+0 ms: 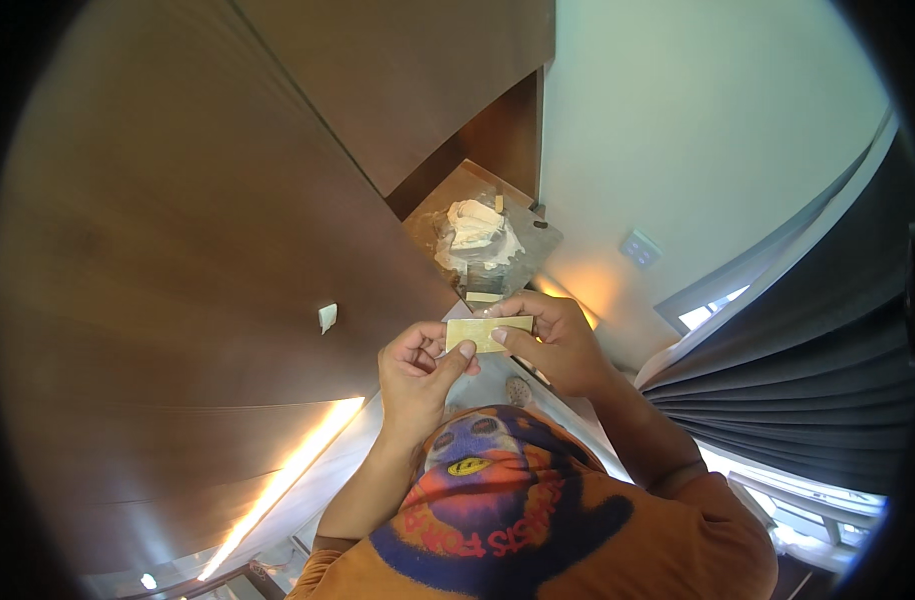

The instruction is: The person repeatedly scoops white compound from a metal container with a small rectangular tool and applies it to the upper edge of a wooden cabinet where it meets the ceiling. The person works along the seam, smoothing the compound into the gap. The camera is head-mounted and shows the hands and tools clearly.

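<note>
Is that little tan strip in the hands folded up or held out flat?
Held out flat: the tan strip stretches level between the left hand and right hand, each pinching one end.

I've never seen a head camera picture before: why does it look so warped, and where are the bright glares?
Head view: fisheye lens bends the wood panels and curtain, with black corners. Glare comes from a light strip at lower left and a warm glow behind the hands. The small card is sharp enough.

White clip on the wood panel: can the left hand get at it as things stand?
Probably yes. The clip sits bare on the panel, to the left of the left hand, with nothing between them. But that hand's fingers are pinching the yellow strip, shared with the right hand.
</note>
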A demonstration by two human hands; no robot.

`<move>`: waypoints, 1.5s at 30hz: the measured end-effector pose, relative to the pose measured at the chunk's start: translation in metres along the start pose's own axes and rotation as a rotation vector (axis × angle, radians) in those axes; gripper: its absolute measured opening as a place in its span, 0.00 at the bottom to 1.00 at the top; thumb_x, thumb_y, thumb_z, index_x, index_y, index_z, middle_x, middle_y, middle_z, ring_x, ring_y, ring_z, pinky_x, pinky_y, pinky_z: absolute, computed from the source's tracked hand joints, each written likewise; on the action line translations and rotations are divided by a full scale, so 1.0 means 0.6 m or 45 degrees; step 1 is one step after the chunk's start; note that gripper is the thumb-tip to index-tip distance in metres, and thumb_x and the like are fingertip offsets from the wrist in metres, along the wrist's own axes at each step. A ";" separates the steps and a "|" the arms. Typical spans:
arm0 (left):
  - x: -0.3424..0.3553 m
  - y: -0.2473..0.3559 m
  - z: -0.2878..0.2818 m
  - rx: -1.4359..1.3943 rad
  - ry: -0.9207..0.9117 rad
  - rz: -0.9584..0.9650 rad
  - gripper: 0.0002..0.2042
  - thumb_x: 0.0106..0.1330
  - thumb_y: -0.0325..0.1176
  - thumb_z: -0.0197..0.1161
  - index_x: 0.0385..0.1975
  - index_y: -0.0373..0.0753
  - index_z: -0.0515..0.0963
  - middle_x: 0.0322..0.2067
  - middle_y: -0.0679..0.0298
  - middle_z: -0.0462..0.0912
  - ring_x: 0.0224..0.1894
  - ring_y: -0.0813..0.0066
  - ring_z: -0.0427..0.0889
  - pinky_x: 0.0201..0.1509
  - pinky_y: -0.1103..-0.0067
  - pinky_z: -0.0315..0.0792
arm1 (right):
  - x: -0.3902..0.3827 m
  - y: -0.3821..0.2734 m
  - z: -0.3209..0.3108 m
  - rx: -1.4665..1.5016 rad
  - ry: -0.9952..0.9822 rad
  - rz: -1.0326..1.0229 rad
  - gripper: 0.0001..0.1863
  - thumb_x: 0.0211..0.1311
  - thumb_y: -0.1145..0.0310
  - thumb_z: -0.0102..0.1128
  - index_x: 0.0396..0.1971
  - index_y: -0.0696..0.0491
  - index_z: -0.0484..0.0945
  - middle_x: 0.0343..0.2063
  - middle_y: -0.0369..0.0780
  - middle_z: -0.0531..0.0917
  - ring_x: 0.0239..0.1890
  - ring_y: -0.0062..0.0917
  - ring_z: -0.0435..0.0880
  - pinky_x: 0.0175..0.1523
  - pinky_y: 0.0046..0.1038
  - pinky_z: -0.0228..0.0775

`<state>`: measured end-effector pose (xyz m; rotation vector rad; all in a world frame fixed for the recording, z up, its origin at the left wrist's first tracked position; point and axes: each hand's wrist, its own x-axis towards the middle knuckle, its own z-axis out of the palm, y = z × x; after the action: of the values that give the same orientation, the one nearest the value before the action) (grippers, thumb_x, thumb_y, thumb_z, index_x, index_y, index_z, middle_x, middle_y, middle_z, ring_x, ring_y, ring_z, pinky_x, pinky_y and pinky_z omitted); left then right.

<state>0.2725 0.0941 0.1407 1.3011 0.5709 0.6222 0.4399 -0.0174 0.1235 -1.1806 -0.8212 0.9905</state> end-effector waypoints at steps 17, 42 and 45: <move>-0.135 0.187 -0.172 0.566 -0.208 0.617 0.07 0.58 0.21 0.72 0.35 0.33 0.85 0.35 0.63 0.83 0.35 0.80 0.82 0.38 0.82 0.76 | -0.004 -0.102 0.186 0.250 -0.848 0.028 0.14 0.71 0.70 0.65 0.53 0.56 0.78 0.47 0.41 0.86 0.48 0.26 0.87 0.57 0.30 0.78; -0.181 -0.056 -0.389 0.544 0.878 0.624 0.09 0.62 0.26 0.77 0.35 0.38 0.82 0.38 0.63 0.84 0.32 0.86 0.76 0.34 0.86 0.71 | 0.517 -1.002 0.110 0.121 1.699 -2.034 0.10 0.62 0.69 0.69 0.38 0.59 0.84 0.36 0.48 0.87 0.41 0.41 0.87 0.49 0.39 0.76; -0.169 -0.094 -0.399 0.482 0.976 0.646 0.08 0.62 0.27 0.78 0.35 0.39 0.83 0.38 0.65 0.85 0.30 0.87 0.75 0.33 0.86 0.71 | 0.511 -1.014 0.092 0.068 1.424 -1.887 0.10 0.62 0.67 0.64 0.37 0.57 0.87 0.36 0.54 0.88 0.43 0.47 0.88 0.51 0.43 0.77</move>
<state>0.0389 0.1804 0.0468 1.5623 1.0250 1.5217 0.6129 0.2360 0.7343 -0.5795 -0.4785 -0.8259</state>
